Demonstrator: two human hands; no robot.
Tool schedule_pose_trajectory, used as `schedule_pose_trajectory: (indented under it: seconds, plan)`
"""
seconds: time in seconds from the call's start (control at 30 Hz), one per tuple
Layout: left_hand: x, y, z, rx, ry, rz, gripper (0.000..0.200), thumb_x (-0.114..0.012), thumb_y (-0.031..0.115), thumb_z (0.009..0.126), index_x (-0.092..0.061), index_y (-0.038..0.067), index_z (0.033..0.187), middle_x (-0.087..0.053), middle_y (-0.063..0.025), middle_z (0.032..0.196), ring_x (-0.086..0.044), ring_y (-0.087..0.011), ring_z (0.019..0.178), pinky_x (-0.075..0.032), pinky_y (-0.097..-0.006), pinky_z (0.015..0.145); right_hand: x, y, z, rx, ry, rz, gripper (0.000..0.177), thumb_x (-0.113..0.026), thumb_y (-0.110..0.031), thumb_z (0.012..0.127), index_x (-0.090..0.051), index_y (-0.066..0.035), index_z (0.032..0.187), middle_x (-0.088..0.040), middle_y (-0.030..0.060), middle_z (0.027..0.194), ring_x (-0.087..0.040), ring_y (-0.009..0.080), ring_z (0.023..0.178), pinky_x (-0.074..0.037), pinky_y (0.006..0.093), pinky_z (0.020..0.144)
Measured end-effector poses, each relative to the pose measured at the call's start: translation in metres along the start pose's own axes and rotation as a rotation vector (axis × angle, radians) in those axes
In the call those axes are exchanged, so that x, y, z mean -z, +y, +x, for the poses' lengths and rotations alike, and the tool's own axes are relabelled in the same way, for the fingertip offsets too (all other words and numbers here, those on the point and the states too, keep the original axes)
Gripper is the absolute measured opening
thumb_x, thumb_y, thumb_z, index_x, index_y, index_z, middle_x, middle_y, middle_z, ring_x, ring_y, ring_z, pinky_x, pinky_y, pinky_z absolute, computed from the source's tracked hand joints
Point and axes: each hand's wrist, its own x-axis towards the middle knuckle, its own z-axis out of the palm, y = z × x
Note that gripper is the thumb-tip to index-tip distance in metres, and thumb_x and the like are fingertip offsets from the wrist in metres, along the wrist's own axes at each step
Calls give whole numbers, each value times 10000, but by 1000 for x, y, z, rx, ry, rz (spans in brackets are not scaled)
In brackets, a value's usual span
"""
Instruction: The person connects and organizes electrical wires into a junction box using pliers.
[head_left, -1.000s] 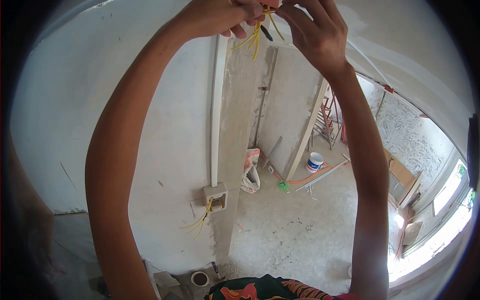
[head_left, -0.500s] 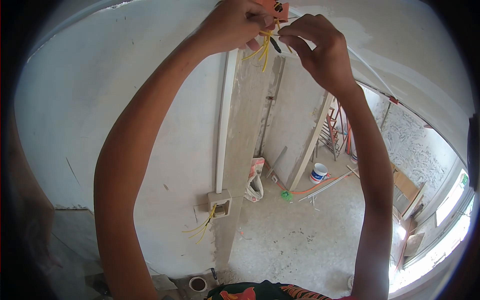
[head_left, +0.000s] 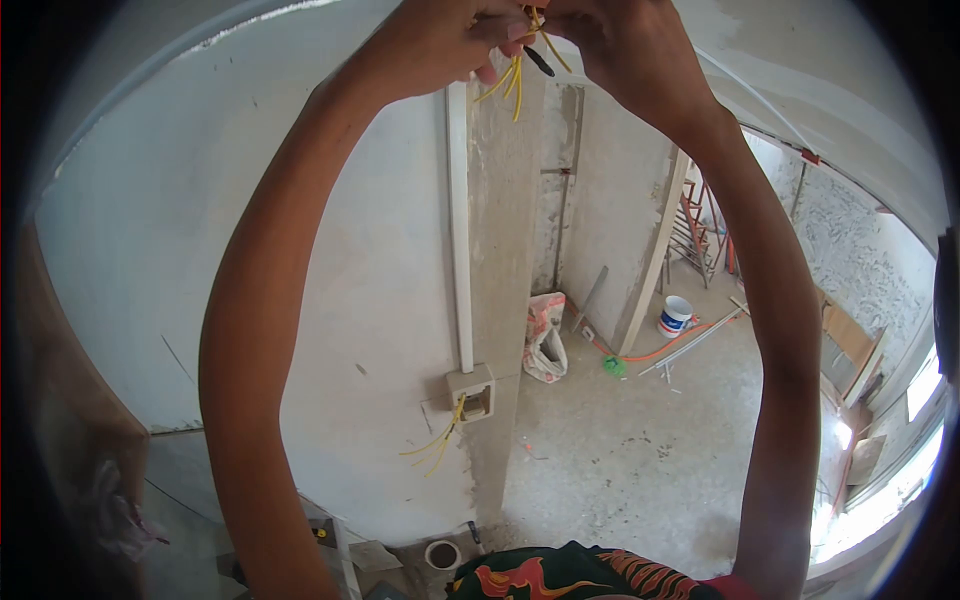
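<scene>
At the top edge, my left hand (head_left: 450, 48) is closed with its fingertips around a bunch of yellow wires (head_left: 516, 92), whose loose ends hang below. My right hand (head_left: 630, 50) meets it from the other side, fingers pinched at one yellow wire (head_left: 553, 50) of the same bunch. A black-wrapped end (head_left: 539, 62) hangs between the hands. Just a sliver of an orange box (head_left: 536, 4) shows above the fingers. Both arms are raised overhead, and the fingertips are partly hidden.
Down the wall runs a white conduit (head_left: 461, 240) to a wall box (head_left: 471, 392) with yellow wires sticking out. On the floor stand a white sack (head_left: 546, 350), a paint bucket (head_left: 676, 316) and a small pot (head_left: 442, 554). A ladder (head_left: 692, 232) stands in the doorway behind.
My view has shifted, so the wall and floor things sit farther right. My hands have risen toward the top edge and moved closer together, and the orange box is now almost out of view.
</scene>
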Motion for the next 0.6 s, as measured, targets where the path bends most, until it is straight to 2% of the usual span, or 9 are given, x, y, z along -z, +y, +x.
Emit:
schedule_pose_trajectory:
  seconds: [0.13,0.23,0.33,0.43,0.53,0.6]
  plan:
    - [12,7,1,86,-121,101,128,-568,35,920,-639,-36,999,-658,-117,876,-656,-188,771,-555,-326,659,8,3,11,34,-98,-15,59,-668,43,743,-690,16,791,-686,164,770,-666,328,682,-526,409,639]
    - [0,6,0,-283,161,648,139,-576,74,911,-664,-17,969,-671,-141,923,-661,-259,832,-538,-378,753,15,1,21,-11,-253,-217,77,-655,41,723,-691,15,786,-677,173,753,-654,349,675,-517,435,651]
    - [-3,32,-3,3,49,757,146,-575,107,909,-674,16,966,-674,-142,956,-644,-308,879,-506,-414,818,24,4,25,32,-316,-120,102,-647,33,716,-701,-9,792,-670,170,736,-643,358,695,-511,435,668]
    - [-6,-8,-6,-409,235,756,141,-570,104,909,-677,34,968,-674,-126,930,-639,-315,846,-507,-415,787,25,3,26,10,-384,-22,101,-654,24,739,-710,-29,804,-678,157,762,-648,342,760,-506,424,709]
    - [-6,-2,-7,-126,119,613,123,-576,91,900,-677,28,929,-669,-125,910,-629,-295,886,-504,-403,787,23,5,26,25,-355,9,98,-674,1,756,-723,-43,828,-688,150,794,-650,332,787,-502,420,735]
    - [-1,-3,-4,-108,61,566,108,-590,87,889,-674,25,915,-665,-124,898,-619,-280,936,-489,-407,814,23,4,25,70,-339,-90,108,-688,-17,763,-732,-55,853,-696,140,815,-651,326,798,-500,415,752]
